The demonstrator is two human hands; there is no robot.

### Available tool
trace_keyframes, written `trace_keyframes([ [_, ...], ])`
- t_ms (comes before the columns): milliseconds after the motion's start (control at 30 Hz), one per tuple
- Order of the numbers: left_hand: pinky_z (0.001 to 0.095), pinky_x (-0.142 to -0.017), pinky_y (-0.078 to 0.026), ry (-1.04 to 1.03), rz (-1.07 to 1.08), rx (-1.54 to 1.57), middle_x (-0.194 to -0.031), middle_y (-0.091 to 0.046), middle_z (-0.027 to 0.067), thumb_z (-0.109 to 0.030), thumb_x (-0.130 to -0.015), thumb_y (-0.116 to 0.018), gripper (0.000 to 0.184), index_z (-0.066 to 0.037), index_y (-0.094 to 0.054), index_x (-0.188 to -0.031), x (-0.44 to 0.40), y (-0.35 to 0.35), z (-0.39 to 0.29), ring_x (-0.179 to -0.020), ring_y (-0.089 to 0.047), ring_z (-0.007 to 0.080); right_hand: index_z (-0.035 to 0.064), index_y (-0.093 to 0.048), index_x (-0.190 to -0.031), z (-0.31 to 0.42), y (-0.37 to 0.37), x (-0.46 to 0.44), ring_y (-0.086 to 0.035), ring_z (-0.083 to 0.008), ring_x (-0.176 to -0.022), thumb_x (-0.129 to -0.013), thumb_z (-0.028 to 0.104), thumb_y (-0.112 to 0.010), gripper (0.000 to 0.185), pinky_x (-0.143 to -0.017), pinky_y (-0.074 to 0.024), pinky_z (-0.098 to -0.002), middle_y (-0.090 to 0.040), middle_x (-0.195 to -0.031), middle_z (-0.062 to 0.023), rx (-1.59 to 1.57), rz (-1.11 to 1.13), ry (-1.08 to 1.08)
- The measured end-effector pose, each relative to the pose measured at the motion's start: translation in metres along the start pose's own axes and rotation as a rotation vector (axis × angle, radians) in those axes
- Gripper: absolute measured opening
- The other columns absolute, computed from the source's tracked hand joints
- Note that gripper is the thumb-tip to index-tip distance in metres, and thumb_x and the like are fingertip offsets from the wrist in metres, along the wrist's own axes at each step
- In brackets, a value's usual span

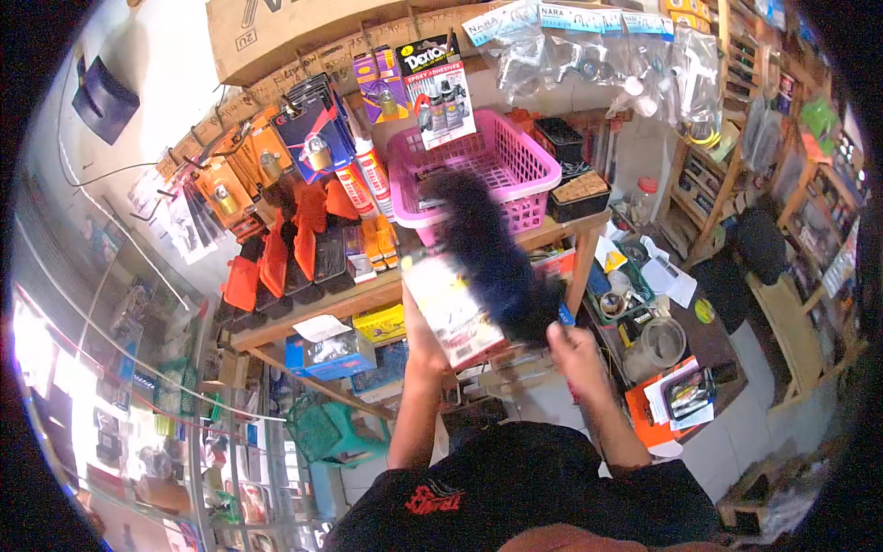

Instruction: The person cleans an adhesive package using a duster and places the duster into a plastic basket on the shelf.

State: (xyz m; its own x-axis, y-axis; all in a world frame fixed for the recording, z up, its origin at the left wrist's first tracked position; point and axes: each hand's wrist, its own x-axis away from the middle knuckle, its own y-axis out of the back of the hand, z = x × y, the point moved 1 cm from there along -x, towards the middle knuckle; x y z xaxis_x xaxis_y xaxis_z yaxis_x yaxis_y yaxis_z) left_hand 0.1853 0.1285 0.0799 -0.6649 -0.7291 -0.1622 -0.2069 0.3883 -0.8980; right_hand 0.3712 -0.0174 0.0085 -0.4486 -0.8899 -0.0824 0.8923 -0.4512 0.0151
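Observation:
My left hand [421, 336] grips a white printed box [446, 299] along its left side, in front of the wooden shelf. In my right hand [575, 357] is a dark, fluffy duster [483, 244], blurred by motion. Its handle end runs into my closed fingers, where a bit of blue shows. The duster overlaps the right part of the box, and whether they touch I cannot tell. Behind both stands a pink plastic basket [526, 170], its front partly hidden by the duster.
Orange-fronted bins [274, 256] and padlocks in packs [317, 155] line the shelf's left side. Bagged taps [589, 64] hang above. To the right, a low table holds a clear round container [655, 350] and papers. A green stool [336, 432] stands at lower left.

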Motion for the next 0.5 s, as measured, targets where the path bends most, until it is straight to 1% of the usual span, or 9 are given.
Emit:
trace_keyframes([
  [33,0.0502,-0.081,-0.051,0.077,-0.135,-0.080,-0.104,-0.061,0.0137,-0.070,-0.086,-0.030,0.072,-0.011,-0.048,-0.124,0.012,0.002,0.004,-0.091,-0.062,0.0322,0.0133,-0.047,-0.070,0.015,0.010,-0.004,-0.032,-0.0029,-0.042,-0.092,0.040,-0.055,0.035,-0.037,-0.0251,-0.0218,-0.035,-0.052,0.0086,-0.130,-0.022,-0.107],
  [100,0.0519,-0.080,-0.050,0.151,-0.280,-0.039,-0.103,-0.061,0.0163,-0.071,-0.084,-0.033,0.072,-0.012,-0.050,-0.121,0.029,0.038,0.013,-0.091,-0.062,0.0336,0.0138,-0.045,-0.074,0.050,0.028,-0.011,-0.031,-0.0030,-0.040,-0.092,0.040,-0.054,0.033,-0.035,-0.0242,-0.0203,-0.033,-0.053,0.0077,-0.319,0.001,-0.194],
  [167,0.0526,-0.079,-0.050,0.174,-0.198,0.037,-0.103,-0.061,0.0168,-0.069,-0.085,-0.033,0.068,-0.013,-0.052,-0.120,0.041,0.074,0.026,-0.092,-0.062,0.0343,0.0137,-0.046,-0.082,0.068,0.043,-0.027,-0.032,-0.0023,-0.042,-0.091,0.040,-0.056,0.029,-0.038,-0.0254,-0.0193,-0.035,-0.056,0.0079,-0.353,0.002,-0.176],
  [200,0.0546,-0.081,-0.049,0.212,-0.296,0.116,-0.104,-0.061,0.0172,-0.069,-0.085,-0.033,0.067,-0.014,-0.053,-0.119,0.053,0.071,0.033,-0.092,-0.061,0.0367,0.0139,-0.043,-0.083,0.083,0.046,-0.031,-0.032,-0.0033,-0.042,-0.092,0.037,-0.056,0.028,-0.037,-0.0263,-0.0201,-0.036,-0.058,0.0070,-0.407,0.034,-0.124],
  [233,0.0592,-0.084,-0.046,0.216,-0.167,0.130,-0.106,-0.061,0.0165,-0.070,-0.084,-0.034,0.069,-0.013,-0.053,-0.119,0.056,0.079,0.041,-0.095,-0.060,0.0381,0.0128,-0.043,-0.087,0.093,0.049,-0.038,-0.033,-0.0041,-0.042,-0.092,0.033,-0.057,0.025,-0.038,-0.0284,-0.0206,-0.036,-0.058,0.0064,-0.410,0.074,-0.085],
  [300,0.0581,-0.092,-0.041,0.360,-0.130,0.213,-0.114,-0.059,0.0147,-0.070,-0.083,-0.035,0.072,-0.013,-0.051,-0.125,0.073,0.096,0.060,-0.101,-0.058,0.0365,0.0115,-0.044,-0.090,0.108,0.049,-0.048,-0.035,-0.0050,-0.043,-0.092,0.027,-0.057,0.020,-0.039,-0.0314,-0.0218,-0.038,-0.060,0.0053,-0.409,0.116,-0.089],
  [400,0.0659,-0.096,-0.034,0.467,-0.248,0.272,-0.113,-0.059,0.0179,-0.073,-0.081,-0.034,0.076,-0.012,-0.052,-0.124,0.094,0.106,0.088,-0.104,-0.057,0.0376,0.0105,-0.046,-0.093,0.120,0.045,-0.059,-0.038,-0.0059,-0.045,-0.092,0.022,-0.057,0.016,-0.041,-0.0335,-0.0229,-0.041,-0.063,0.0034,-0.460,0.209,-0.089],
  [433,0.0633,-0.094,-0.037,0.472,-0.206,0.295,-0.109,-0.060,0.0176,-0.074,-0.081,-0.035,0.078,-0.012,-0.049,-0.127,0.099,0.108,0.096,-0.099,-0.058,0.0354,0.0103,-0.046,-0.093,0.122,0.043,-0.063,-0.039,-0.0061,-0.046,-0.092,0.021,-0.057,0.016,-0.041,-0.0339,-0.0231,-0.042,-0.065,0.0028,-0.478,0.219,-0.082],
  [500,0.0584,-0.089,-0.042,0.509,-0.212,0.280,-0.104,-0.060,0.0147,-0.073,-0.082,-0.036,0.078,-0.012,-0.046,-0.131,0.112,0.134,0.114,-0.092,-0.059,0.0321,0.0098,-0.046,-0.095,0.122,0.042,-0.068,-0.040,-0.0066,-0.046,-0.091,0.019,-0.057,0.015,-0.042,-0.0347,-0.0236,-0.044,-0.067,0.0016,-0.515,0.238,-0.069],
])
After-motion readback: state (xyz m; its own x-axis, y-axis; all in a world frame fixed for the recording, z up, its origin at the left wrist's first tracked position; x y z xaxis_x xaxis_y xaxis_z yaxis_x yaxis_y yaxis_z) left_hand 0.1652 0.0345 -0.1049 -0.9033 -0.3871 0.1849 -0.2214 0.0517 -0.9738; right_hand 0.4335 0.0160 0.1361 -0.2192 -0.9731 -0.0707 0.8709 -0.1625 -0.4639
